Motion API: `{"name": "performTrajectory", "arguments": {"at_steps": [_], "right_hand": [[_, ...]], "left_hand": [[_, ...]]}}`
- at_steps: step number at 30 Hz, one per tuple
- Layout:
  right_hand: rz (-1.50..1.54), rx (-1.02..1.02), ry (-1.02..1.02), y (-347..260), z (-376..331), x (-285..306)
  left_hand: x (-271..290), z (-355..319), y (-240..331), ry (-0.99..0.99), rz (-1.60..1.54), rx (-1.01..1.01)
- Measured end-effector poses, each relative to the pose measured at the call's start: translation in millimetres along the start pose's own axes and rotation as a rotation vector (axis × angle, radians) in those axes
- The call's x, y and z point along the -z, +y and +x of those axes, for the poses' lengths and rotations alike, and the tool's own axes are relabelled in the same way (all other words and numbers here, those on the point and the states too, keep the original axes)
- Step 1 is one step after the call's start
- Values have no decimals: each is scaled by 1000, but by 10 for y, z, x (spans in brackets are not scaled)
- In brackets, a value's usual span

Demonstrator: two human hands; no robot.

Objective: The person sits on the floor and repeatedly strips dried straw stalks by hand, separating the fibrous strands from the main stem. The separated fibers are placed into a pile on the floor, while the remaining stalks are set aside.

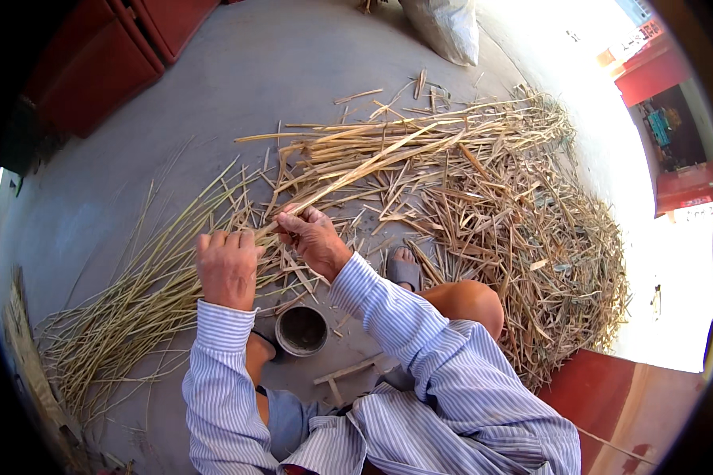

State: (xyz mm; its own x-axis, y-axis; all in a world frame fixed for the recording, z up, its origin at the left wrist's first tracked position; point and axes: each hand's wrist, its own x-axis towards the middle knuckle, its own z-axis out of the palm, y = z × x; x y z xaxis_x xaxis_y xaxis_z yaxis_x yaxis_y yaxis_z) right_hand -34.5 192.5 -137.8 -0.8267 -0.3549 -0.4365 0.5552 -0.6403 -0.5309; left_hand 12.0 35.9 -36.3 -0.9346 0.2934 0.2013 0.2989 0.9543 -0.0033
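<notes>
I've got the left hand (pixel 228 273) around 8 o'clock, back up, fingers curled on the near end of a dry stalk (pixel 337 186). The right hand (pixel 318 241), just beside it near 9, pinches that same stalk, which slants up toward 1. Big straw pile (pixel 539 269) at 3 to 4, thin yellowish stems (pixel 127 324) at 8, dark bowl (pixel 299 351) at 7. Any print on the whitish sack (pixel 454 36), 12 to 1, is too washed out for me to read.
</notes>
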Motion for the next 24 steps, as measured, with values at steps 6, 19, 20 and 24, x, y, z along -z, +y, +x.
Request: {"name": "performTrajectory", "arguments": {"at_steps": [6, 19, 20, 24], "right_hand": [[-214, -88, -69, -61, -226, -239], [-216, 67, 96, -1117, -286, -109], [-218, 79, 101, -1060, -290, -160], [-228, 54, 74, -1001, -180, -158]], "left_hand": [[65, -121, -241, 2, -130, -85], [616, -166, -351, 276, -66, 5], [618, -158, -313, 329, -42, -7], [560, -73, -156, 455, 39, -85]]}}
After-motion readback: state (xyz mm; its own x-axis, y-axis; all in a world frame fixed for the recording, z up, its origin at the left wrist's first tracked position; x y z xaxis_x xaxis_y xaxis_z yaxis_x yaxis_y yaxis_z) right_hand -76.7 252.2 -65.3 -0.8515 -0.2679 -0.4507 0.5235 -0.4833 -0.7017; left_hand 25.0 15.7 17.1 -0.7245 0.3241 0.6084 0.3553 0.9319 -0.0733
